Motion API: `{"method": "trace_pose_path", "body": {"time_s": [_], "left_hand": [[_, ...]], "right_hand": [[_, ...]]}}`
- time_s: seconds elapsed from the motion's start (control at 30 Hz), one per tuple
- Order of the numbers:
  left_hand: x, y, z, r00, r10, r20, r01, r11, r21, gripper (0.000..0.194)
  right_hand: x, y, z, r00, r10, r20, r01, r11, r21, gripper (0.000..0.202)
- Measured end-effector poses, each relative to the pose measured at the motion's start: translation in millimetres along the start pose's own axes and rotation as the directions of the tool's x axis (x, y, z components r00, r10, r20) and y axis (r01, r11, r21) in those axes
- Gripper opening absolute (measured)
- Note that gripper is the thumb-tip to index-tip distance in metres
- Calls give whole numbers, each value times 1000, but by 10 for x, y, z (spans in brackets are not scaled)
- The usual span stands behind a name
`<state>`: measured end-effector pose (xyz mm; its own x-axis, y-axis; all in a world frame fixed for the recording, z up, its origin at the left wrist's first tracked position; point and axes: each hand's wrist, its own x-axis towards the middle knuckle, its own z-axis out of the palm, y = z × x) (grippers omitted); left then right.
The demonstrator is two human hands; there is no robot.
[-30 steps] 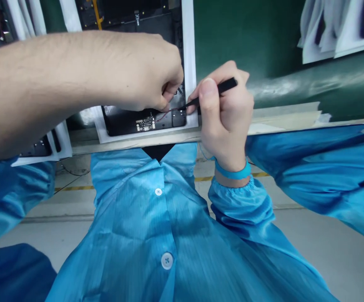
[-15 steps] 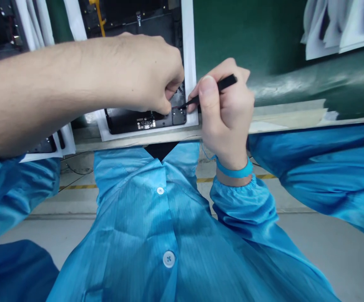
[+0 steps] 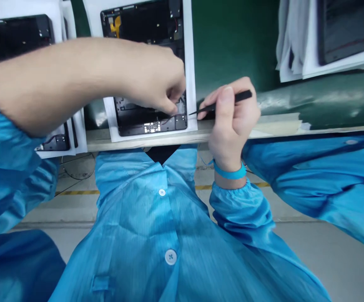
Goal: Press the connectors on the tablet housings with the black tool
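An opened black tablet housing (image 3: pixel 140 23) with exposed parts lies on white sheets (image 3: pixel 189 50) at the table's front edge. My left hand (image 3: pixel 156 75) reaches across it from the left, fingers curled down near the lower right corner. Its fingertips are partly hidden, so whatever they pinch does not show. A small black block (image 3: pixel 181 121) sits in that corner, with a thin dark wire running beside it. In my right hand (image 3: pixel 233 119) black tweezers (image 3: pixel 243 96) are held like a pen. Their tip points left, just right of the housing's edge. A small circuit board (image 3: pixel 152 127) shows along the bottom edge.
Another opened housing (image 3: pixel 18 35) lies on white sheets to the left. At the upper right, a further device (image 3: pixel 342 31) rests on stacked white sheets. Green matting (image 3: pixel 232 37) covers the table, and tape (image 3: pixel 276 125) runs along its front edge. Blue sleeves of nearby people (image 3: pixel 332 167) show on the right.
The tweezers in my right hand have drawn back to the right, from over the corner block to outside the housing. My left hand stays over the same corner. The view has shifted.
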<state>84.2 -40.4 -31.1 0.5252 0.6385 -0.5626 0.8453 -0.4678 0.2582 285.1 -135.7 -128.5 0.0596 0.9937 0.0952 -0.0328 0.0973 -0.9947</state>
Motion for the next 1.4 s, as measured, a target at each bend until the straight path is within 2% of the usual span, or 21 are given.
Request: {"method": "trace_pose_path", "body": {"time_s": [0.03,0.1,0.17,0.2,0.27,0.33,0.43,0.57,0.8,0.9,1.07,1.17,1.3,1.4], "left_hand": [[-79,-63,-72,999,1,-43,0,1000,26,27],[-239,-226,-232,975,-90,-202,106,992,67,35],[-357,-441,-365,912,-206,-354,234,971,38,43],[-387,-562,-409,887,-235,-398,262,965,14,46],[-392,-801,-455,870,-273,-411,295,955,-10,51],[-347,-995,-463,876,-306,-372,331,944,3,57],[-270,-1167,-457,895,-290,-340,321,946,39,58],[-231,-1283,-450,901,-267,-341,302,952,53,51],[-145,-1461,-426,890,-358,-281,375,927,9,46],[-135,-1484,-425,888,-383,-254,391,920,-21,44],[-163,-1462,-427,910,-347,-228,349,936,-31,42],[-107,-1481,-448,893,-383,-236,382,923,-52,42],[-71,-1515,-509,876,-442,-194,419,896,-148,46],[-197,-1456,-538,865,-471,-174,405,859,-312,39]], "right_hand": [[-22,-11,4,998,-55,-31,56,997,56,42],[-92,-59,-4,991,-105,-82,118,978,171,42],[-197,-127,-36,993,-63,-99,86,967,240,44],[-259,-161,-59,995,-37,-93,60,967,249,46],[-386,-219,-110,998,15,-63,1,968,252,46],[-491,-256,-152,998,61,-24,-53,967,250,45],[-575,-276,-184,995,95,20,-98,966,240,45],[-577,-276,-177,993,108,51,-117,973,200,47],[-594,-318,-139,991,115,68,-120,990,73,49],[-627,-334,-170,988,135,74,-139,988,61,48],[-678,-349,-242,983,156,99,-158,987,21,47],[-666,-380,-273,983,154,99,-154,988,-10,46],[-507,-398,-296,996,82,38,-79,995,-58,50],[-214,-294,-260,1000,2,-2,-2,992,-127,52]]}}
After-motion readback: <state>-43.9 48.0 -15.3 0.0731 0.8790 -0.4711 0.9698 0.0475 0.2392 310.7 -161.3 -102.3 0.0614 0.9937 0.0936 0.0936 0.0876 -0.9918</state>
